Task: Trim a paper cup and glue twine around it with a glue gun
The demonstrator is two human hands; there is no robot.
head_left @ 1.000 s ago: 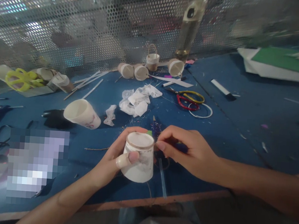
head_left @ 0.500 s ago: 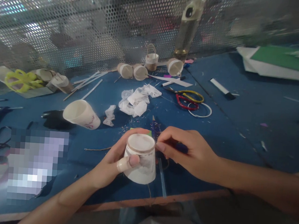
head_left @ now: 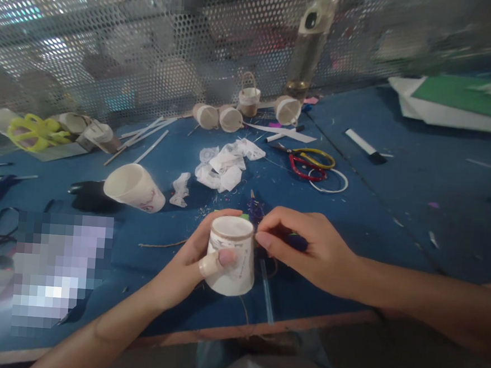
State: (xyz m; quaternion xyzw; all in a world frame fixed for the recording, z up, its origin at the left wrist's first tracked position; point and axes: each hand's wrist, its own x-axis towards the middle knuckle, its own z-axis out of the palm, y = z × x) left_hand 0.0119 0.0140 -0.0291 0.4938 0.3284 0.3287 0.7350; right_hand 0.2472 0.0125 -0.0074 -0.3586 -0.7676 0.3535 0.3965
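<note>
My left hand [head_left: 200, 256] is closed around a white paper cup [head_left: 233, 267], held bottom up near the table's front edge. A band of brown twine [head_left: 231, 237] runs round the cup just below its upturned base. Tape or a bandage covers my left thumb. At the cup's right side, my right hand [head_left: 308, 244] pinches thumb against forefinger, apparently on the twine's end, which the fingers mostly hide. Under and behind the right hand lies a blue glue gun [head_left: 255, 207], partly covered, and a clear glue stick [head_left: 267, 295] points toward the table edge.
Crumpled white lace [head_left: 225, 163] and a tipped paper cup [head_left: 133, 187] lie beyond the hands. Scissors [head_left: 309, 163] are behind, right. Small twine-wrapped cups [head_left: 231, 118] line the perforated metal screen [head_left: 174, 50], near a bottle [head_left: 307, 54]. Green sheets [head_left: 466, 95] lie far right.
The cup has turned and tilted slightly in my left hand, showing less of its base and a different part of its side. My right hand has barely moved.
</note>
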